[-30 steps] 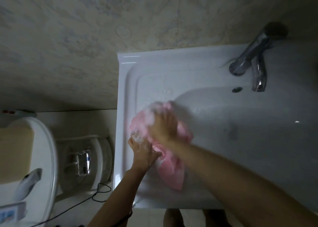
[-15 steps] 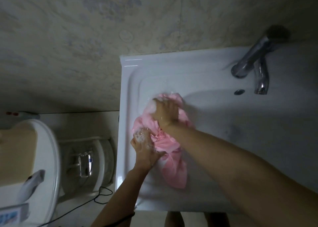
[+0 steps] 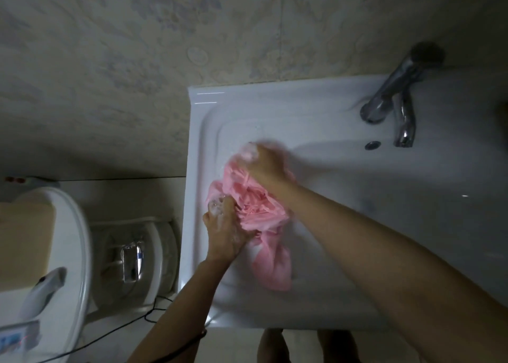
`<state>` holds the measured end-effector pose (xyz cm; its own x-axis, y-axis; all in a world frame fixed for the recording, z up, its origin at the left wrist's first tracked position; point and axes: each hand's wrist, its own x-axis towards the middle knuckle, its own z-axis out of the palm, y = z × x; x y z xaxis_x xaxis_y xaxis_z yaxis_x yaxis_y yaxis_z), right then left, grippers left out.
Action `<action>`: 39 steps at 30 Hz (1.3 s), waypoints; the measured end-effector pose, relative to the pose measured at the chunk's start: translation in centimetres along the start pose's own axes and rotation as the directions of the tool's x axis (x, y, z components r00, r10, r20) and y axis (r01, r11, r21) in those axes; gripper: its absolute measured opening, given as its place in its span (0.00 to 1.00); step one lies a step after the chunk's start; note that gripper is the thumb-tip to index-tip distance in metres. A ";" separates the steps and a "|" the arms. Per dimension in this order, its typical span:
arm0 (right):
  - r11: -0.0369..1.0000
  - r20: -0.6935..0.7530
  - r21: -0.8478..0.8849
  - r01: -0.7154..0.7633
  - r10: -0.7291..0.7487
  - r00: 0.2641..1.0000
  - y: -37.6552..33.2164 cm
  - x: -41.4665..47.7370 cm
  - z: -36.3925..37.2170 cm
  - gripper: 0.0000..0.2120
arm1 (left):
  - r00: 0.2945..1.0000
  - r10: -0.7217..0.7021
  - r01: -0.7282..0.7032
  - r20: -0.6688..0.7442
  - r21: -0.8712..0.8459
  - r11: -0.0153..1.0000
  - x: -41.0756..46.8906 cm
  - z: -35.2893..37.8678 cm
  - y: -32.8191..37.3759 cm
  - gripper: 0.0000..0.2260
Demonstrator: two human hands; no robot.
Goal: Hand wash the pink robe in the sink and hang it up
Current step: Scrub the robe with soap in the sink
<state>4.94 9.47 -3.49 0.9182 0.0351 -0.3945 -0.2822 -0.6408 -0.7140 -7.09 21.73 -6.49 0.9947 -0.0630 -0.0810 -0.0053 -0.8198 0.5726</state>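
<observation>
The pink robe (image 3: 257, 207) lies bunched and soapy on the flat left part of the white sink (image 3: 343, 107). A loose end trails toward the sink's front edge. My left hand (image 3: 224, 232) grips the near left side of the bundle, with suds on its fingers. My right hand (image 3: 265, 166) grips the far end of the cloth, foam around its fingertips. The right hand is blurred with motion. Part of the robe is hidden under both hands.
A chrome tap (image 3: 393, 98) stands at the sink's back right, above the overflow hole (image 3: 372, 145). A white toilet (image 3: 63, 241) and a round white bin (image 3: 134, 258) sit on the floor to the left. A black cable (image 3: 154, 310) runs along the floor.
My right hand has slid away from me along the cloth, stretching the bundle out. My left hand has stayed at the near end. More of the robe's middle shows now.
</observation>
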 end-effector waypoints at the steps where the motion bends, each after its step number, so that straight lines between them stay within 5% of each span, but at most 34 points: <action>1: 0.955 0.019 0.293 -0.040 0.036 0.999 0.6 -1.0 -0.8 0.16 | 0.999 0.042 -0.044 -0.033 -0.061 0.997 0.2 -0.3 0.1 0.32; 4: 0.590 -0.171 0.806 -0.049 0.312 0.935 3.4 -3.6 -3.4 0.15 | 0.995 0.053 -0.066 -0.079 -0.167 0.984 1.1 -1.2 0.7 0.30; 6: 0.545 -0.094 0.801 -0.246 0.522 0.848 5.8 -6.3 -2.8 0.15 | 0.998 0.039 -0.046 -0.042 -0.178 0.983 1.5 -1.7 0.9 0.37; 8: 0.479 0.169 0.715 -0.510 0.589 0.790 7.6 -9.1 -1.1 0.25 | 0.997 0.066 -0.071 -0.033 -0.204 0.976 1.5 -2.2 0.9 0.41; 11: 0.220 0.589 0.677 -0.703 0.412 0.696 8.2 -11.5 0.4 0.37 | 0.995 0.103 -0.103 -0.008 -0.136 0.985 1.2 -2.4 0.1 0.39; 13: 0.126 0.669 0.706 -0.697 0.207 0.714 7.2 -12.1 -0.3 0.29 | 0.998 0.052 -0.048 0.033 -0.115 0.992 0.6 -2.7 0.0 0.33; 15: 0.099 0.669 0.730 -0.677 0.101 0.736 6.0 -12.5 -1.4 0.20 | 1.000 -0.016 0.019 0.021 -0.130 0.991 0.0 -3.1 -0.2 0.29; 18: 0.085 0.584 0.792 -0.605 0.186 0.790 4.7 -12.5 -3.0 0.04 | 0.998 -0.021 0.015 -0.051 -0.123 0.992 -0.7 -3.7 0.1 0.35; 22: 0.047 0.491 0.868 -0.495 0.074 0.868 1.9 -12.1 -4.0 0.21 | 0.999 -0.012 0.010 -0.034 -0.082 0.997 -1.5 -3.5 -0.2 0.40; 24: 0.036 0.470 0.882 -0.470 0.014 0.883 0.1 -11.6 -4.1 0.18 | 0.998 0.052 -0.051 0.020 -0.061 0.997 -1.9 -3.3 -0.6 0.38; 26: 0.054 0.468 0.883 -0.466 -0.024 0.884 -1.2 -10.5 -3.6 0.11 | 0.997 0.065 -0.064 0.036 -0.029 0.998 -2.3 -3.3 -0.8 0.36; 29: 0.236 0.559 0.818 -0.525 -0.109 0.822 -1.5 -8.2 -2.7 0.13 | 0.999 0.007 -0.006 -0.036 0.023 1.000 -3.4 -3.0 0.0 0.35; 32: 0.403 0.680 0.693 -0.598 -0.089 0.728 -2.0 -5.7 -1.8 0.14 | 0.959 -0.034 0.053 -0.282 0.061 0.997 -4.3 -2.9 1.7 0.40; 35: 0.567 0.724 0.603 -0.561 -0.094 0.684 -3.1 -4.6 -2.1 0.08 | 0.971 0.157 -0.132 -0.179 0.145 0.981 -3.8 -3.1 2.9 0.41; 37: 0.728 0.596 0.559 -0.398 -0.019 0.803 -3.4 -4.8 -3.3 0.04 | 0.977 0.196 -0.191 -0.083 0.067 0.979 -3.1 -2.2 2.4 0.42; 39: 0.864 0.130 0.467 -0.188 0.143 0.981 -2.3 -4.6 -4.6 0.05 | 0.981 0.188 -0.181 -0.054 0.109 0.977 -2.5 -1.4 1.3 0.41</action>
<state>2.63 7.27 2.64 0.8245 0.0429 -0.5642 -0.5459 -0.2020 -0.8131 -9.47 21.64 -4.45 0.9801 -0.1849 0.0718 -0.1963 -0.8518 0.4858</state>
